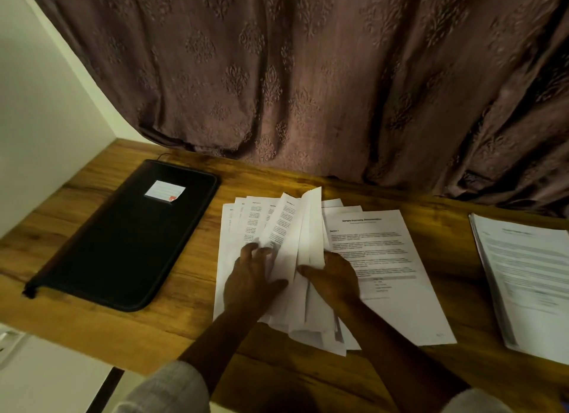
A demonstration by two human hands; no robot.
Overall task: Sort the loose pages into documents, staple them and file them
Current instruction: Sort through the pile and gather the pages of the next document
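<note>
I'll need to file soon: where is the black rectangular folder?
Head view: the black rectangular folder lies flat on the left of the wooden desk, beside the fanned white pages.

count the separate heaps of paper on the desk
2: loose pages fanned in the middle of the desk, and a stack at its right edge, partly cut off. More may lie out of frame.
</note>
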